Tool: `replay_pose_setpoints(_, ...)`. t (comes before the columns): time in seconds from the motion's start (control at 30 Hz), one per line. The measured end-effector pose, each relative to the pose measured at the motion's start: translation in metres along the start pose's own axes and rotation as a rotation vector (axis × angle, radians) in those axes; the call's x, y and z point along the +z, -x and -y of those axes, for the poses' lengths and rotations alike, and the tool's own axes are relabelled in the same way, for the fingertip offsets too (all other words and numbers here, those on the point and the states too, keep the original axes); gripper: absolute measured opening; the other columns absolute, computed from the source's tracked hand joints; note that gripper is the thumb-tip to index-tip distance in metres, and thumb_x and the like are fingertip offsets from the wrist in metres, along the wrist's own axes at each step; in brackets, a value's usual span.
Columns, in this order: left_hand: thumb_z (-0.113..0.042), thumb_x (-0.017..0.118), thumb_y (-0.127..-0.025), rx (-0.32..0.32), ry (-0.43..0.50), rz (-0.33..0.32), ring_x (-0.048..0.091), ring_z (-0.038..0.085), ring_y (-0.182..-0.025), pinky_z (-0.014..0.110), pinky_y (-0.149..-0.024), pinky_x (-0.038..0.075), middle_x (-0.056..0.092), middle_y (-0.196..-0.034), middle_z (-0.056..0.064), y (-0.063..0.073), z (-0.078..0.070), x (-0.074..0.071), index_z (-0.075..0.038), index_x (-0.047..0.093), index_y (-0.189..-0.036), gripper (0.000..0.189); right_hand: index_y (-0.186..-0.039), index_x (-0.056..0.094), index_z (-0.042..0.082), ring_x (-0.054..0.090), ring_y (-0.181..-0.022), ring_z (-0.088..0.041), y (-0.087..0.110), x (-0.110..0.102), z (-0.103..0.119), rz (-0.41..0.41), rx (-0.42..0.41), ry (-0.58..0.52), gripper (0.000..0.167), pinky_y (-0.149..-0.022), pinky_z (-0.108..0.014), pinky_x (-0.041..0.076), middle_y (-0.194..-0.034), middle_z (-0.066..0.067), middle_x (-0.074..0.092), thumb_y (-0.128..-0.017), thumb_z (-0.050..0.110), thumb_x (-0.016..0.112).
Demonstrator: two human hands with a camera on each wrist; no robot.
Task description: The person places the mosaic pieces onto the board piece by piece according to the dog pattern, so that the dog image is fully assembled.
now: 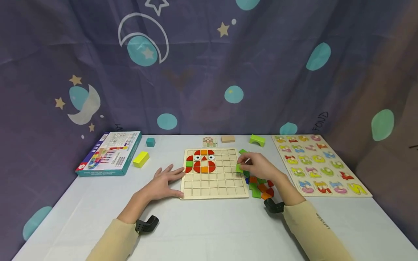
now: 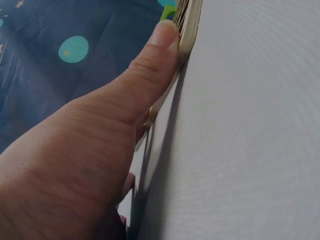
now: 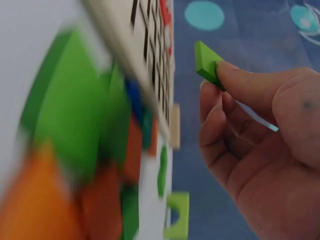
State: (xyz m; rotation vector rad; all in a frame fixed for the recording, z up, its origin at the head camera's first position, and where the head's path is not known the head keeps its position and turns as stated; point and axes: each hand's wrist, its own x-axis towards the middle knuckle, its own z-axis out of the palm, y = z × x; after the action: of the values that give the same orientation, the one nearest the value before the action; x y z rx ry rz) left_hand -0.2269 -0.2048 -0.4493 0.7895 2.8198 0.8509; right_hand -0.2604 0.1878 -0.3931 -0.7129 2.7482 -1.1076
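Pinched between thumb and fingers of the right hand [image 1: 260, 167], the tile [image 3: 206, 64] hangs above the right edge of the board [image 1: 225, 182], probably light, stiff and smooth, best held by opposite sides, while the left hand [image 1: 163, 185], fingers spread, touches the left edge.

The long left sleeve [image 1: 111, 242] is of beige fabric; the matching beige fabric right sleeve [image 1: 315, 232] bears small dark lettering [image 1: 322, 221]. A curved black wrist device [image 1: 147, 224] accompanies the bare left hand [image 1: 162, 184], and a similar black wrist unit [image 1: 274, 206] the bare right hand [image 1: 259, 166].
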Motion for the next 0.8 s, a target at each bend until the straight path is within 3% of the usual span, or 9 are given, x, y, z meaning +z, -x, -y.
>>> replay_pose_setpoints(0.33, -0.059, 0.084, -0.072, -0.006, -0.006, 0.001, 0.014, 0.044, -0.150, 0.070, -0.114, 0.001, 0.040, -0.158, 0.003, 0.000, 0.002, 0.001, -0.013, 0.052, -0.149, 0.095, -0.101, 0.068, 0.007, 0.058, -0.075, -0.017, -0.032, 0.041, 0.032, 0.036, -0.044, -0.070, 0.007, -0.065, -0.031, 0.049, -0.090, -0.001, 0.063, -0.094, 0.005, 0.070)
replay_pose_setpoints(0.8, -0.057, 0.085, -0.072, -0.015, -0.005, 0.004, 0.013, 0.043, -0.151, 0.069, -0.114, 0.000, 0.040, -0.158, 0.003, -0.001, 0.001, 0.001, -0.014, 0.054, -0.148, 0.092, -0.094, 0.068, 0.009, 0.055, -0.078, -0.014, -0.054, 0.081, 0.054, 0.082, -0.061, -0.032, 0.009, -0.074, -0.028, 0.049, -0.086, 0.002, 0.062, -0.092, 0.002, 0.072)
